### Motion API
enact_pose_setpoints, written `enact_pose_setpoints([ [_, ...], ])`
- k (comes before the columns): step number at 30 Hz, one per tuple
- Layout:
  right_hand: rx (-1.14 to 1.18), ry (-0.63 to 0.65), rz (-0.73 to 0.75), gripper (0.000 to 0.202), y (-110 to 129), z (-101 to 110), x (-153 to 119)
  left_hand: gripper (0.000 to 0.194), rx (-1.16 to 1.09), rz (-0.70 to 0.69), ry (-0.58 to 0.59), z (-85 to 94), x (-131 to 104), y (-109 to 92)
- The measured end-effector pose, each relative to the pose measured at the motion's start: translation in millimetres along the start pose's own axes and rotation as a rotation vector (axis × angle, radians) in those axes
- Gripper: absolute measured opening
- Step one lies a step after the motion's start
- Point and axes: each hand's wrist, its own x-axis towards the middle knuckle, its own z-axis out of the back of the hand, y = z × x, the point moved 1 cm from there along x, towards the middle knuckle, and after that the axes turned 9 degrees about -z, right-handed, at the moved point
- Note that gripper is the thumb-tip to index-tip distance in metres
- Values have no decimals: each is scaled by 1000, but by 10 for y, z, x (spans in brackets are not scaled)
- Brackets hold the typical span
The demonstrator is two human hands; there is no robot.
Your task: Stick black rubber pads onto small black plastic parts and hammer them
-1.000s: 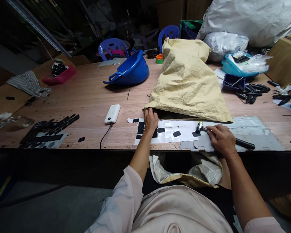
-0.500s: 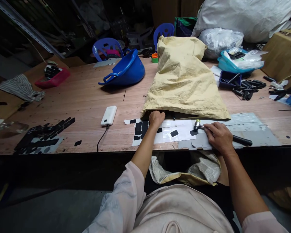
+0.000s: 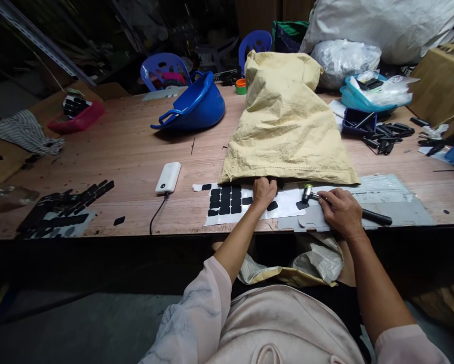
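My left hand (image 3: pixel 264 192) is at the mouth of a yellow woven sack (image 3: pixel 287 126), its fingertips hidden under the sack's edge. My right hand (image 3: pixel 339 208) is closed around a small hammer (image 3: pixel 377 218); the black handle sticks out to the right. The hammer's head, with a pale yellow face, points left, just above a black rounded pad (image 3: pixel 302 205). Beneath my left hand lies a white backing sheet (image 3: pixel 287 208) carrying several black rounded pads (image 3: pixel 225 200) in close rows at its left end. A grey board (image 3: pixel 408 207) lies under my right hand.
A white power bank (image 3: pixel 168 177) with a black cable lies left of the sheet. Farther left are black strips and pads (image 3: pixel 65 207). Behind stands a tilted blue basin (image 3: pixel 200 103). At right are a dark blue tray (image 3: pixel 359 124), black pieces (image 3: pixel 391 136) and a turquoise basin (image 3: pixel 370 98).
My left hand has moved right along the sack's mouth, uncovering the rows of black pads. My right hand stays in place with the hammer.
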Motion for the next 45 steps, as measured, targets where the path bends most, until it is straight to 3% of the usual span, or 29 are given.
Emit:
enact_pose_setpoints([
  [4,6,14,-9,24,5,12,6,30,-63,-103,-27,19,-77,-73],
  [8,15,20,-7,26,17,23,8,31,-96,-181,0,143,-97,51],
  [12,23,37,-13,26,1,9,4,25,-109,-243,-115,239,-180,224],
  [15,34,39,-19,26,-14,2,-1,32,-170,-261,-200,286,-292,324],
  [22,28,14,-8,26,-15,24,-13,33,-360,-226,-313,405,-724,412],
  [24,30,3,-21,25,-22,19,-19,30,-421,-266,-298,375,-862,365],
  [27,31,-12,-28,25,-40,0,-25,32,-513,-405,-179,230,-984,232],
  [32,29,-20,-26,24,-53,-18,-22,44,-535,-585,2,-36,-924,60],
  [39,14,-31,-27,26,-45,-13,-24,52,-323,-543,9,50,-857,71],
  [45,4,-37,-29,26,-65,-6,-14,27,-210,-470,-31,59,-853,90],
])
